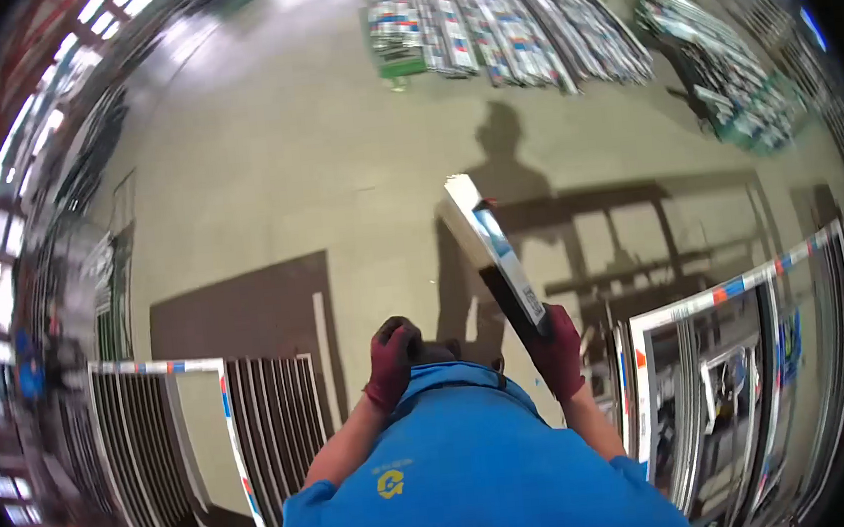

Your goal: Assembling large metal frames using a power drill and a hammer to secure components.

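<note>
My right hand [557, 352], in a dark red work glove, is closed round the near end of a long profile bar [498, 247]. The bar points forward and slightly left, its far end raised over the floor. Its top is white with a blue and white film strip, and a dark stretch shows along its side. My left hand [393, 359], gloved in dark red with dark fingertips, is curled closed in front of my waist. Nothing shows in it, and it is apart from the bar.
White-edged frames with coloured film stand at my left [155, 367] and right [735, 286]. Ahead on the floor lie bundles of long profiles [512, 30]. Another stack of profiles [736, 65] is at the far right. Shadows cross the concrete floor [254, 178].
</note>
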`<state>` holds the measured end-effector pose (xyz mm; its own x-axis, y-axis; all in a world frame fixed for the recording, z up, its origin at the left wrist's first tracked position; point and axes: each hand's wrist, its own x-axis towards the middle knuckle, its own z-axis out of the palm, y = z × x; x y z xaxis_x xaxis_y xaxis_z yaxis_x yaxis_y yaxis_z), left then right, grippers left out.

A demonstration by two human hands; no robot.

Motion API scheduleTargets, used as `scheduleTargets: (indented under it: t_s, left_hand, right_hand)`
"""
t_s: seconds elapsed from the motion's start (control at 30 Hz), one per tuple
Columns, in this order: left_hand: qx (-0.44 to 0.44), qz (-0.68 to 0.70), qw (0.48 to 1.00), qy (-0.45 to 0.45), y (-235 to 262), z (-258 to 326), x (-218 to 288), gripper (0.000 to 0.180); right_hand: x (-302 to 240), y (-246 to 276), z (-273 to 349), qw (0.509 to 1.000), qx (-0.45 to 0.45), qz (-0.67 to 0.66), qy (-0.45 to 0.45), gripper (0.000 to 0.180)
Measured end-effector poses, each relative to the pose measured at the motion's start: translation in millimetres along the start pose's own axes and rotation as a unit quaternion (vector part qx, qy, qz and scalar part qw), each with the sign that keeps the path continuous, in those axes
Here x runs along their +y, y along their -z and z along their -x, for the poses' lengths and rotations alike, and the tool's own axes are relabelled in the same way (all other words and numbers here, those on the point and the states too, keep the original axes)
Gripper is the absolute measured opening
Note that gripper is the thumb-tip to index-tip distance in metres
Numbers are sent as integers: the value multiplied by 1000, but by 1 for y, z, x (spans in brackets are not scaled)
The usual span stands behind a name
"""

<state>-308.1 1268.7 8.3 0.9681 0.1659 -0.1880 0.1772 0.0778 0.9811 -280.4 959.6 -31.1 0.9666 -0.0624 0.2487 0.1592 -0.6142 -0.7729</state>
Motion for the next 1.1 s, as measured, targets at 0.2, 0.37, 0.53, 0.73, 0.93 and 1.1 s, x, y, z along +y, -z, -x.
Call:
scheduleTargets:
  t_s: [0.2, 0.37, 0.53, 0.73, 0.93, 1.1]
  left_hand:
    - [-107, 45, 988, 104, -33, -40, -13, 20]
    - [-198, -8, 975, 104, -58, -87, -13, 22]
    - [-362, 6, 908, 211, -83, -149, 11, 32]
    - [-504, 104, 804, 299, -139, -202, -12, 62]
    - [-439, 20, 859, 264, -178, -204, -83, 29]
    - [-550, -17, 777, 304, -186, -175, -49, 46]
  right_hand:
    - [3, 21, 17, 997, 46, 37, -43, 38]
    - [-2, 25, 19, 986, 97, 99, -96, 38]
    - [-20, 2, 5, 964, 159, 128, -171, 44]
    - [-52, -30, -18, 933, 172, 229, -219, 59]
    - [-57, -54, 2, 883, 206, 312, -285, 61]
    - [-91, -46, 40, 791, 204, 364, -447, 93]
